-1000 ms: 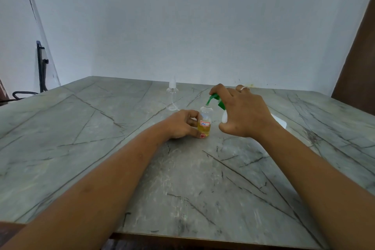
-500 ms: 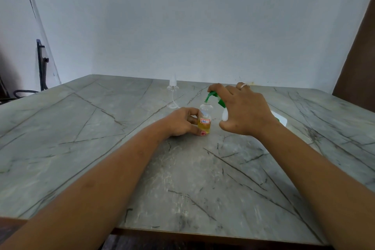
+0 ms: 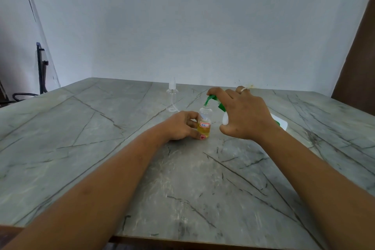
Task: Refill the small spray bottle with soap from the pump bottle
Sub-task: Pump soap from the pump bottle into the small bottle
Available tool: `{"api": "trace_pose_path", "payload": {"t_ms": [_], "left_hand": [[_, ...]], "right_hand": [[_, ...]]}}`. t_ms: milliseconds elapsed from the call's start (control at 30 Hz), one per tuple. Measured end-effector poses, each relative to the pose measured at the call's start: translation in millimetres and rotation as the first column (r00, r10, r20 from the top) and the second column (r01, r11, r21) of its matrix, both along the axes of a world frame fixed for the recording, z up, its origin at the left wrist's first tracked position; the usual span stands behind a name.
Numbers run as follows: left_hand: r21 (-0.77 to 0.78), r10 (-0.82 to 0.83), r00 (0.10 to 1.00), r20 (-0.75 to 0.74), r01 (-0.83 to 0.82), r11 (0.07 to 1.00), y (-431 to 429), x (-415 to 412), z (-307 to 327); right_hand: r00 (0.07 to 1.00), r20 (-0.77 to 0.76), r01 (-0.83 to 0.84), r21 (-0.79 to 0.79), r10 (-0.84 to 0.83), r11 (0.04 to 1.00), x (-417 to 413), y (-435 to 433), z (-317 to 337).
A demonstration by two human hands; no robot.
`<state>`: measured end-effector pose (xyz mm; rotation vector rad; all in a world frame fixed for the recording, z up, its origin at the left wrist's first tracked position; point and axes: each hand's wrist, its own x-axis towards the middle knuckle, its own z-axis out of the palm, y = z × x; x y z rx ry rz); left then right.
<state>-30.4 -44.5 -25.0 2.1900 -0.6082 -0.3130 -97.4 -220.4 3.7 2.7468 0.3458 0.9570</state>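
Grey-green stone with dark veins makes up the counter (image 3: 101, 128), smooth and faintly glossy, set against a plain pale wall. From my seat I see the small bottle (image 3: 204, 123) standing upright near the middle of it: clear plastic, rounded shoulders, narrow open neck, yellow liquid filling roughly its lower half, and a white label edged in red on its front. My left hand (image 3: 181, 126) is wrapped around its lower body, thumb and fingers closed on it, resting on the stone. My right hand (image 3: 243, 115) is clamped over the top of the pump bottle (image 3: 224, 118), of which only a strip of white body and the green pump head (image 3: 212, 100) show; the forefinger lies along the spout, whose tip sits right at the small bottle's mouth. A ring (image 3: 244, 89) sits on one finger. Farther back lies the clear sprayer top (image 3: 172, 95) with its thin curled tube, well apart from both hands.

Against half a second ago, little differs: both grips are the same, the spout remains at the neck, and the liquid level looks much as it did.
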Motion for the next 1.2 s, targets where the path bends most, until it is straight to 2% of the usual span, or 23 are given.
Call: {"api": "trace_pose_path", "payload": {"t_ms": [167,367,1200], "left_hand": [[0.006,-0.006,1.0,0.009,0.006,1.0,-0.3,5.2,-3.1],[-0.001,-0.015,1.0,0.011,0.015,1.0,0.6,5.8,-3.2],[0.02,-0.009,1.0,0.014,0.009,1.0,0.2,0.6,-0.2]], "right_hand": [[1.0,-0.022,-0.014,0.045,0.015,0.999,2.1,-1.1,1.1],[1.0,-0.016,0.003,0.0,-0.003,1.0,0.5,1.0,0.6],[1.0,-0.019,0.004,0.007,-0.004,1.0,1.3,-0.4,-0.2]]}}
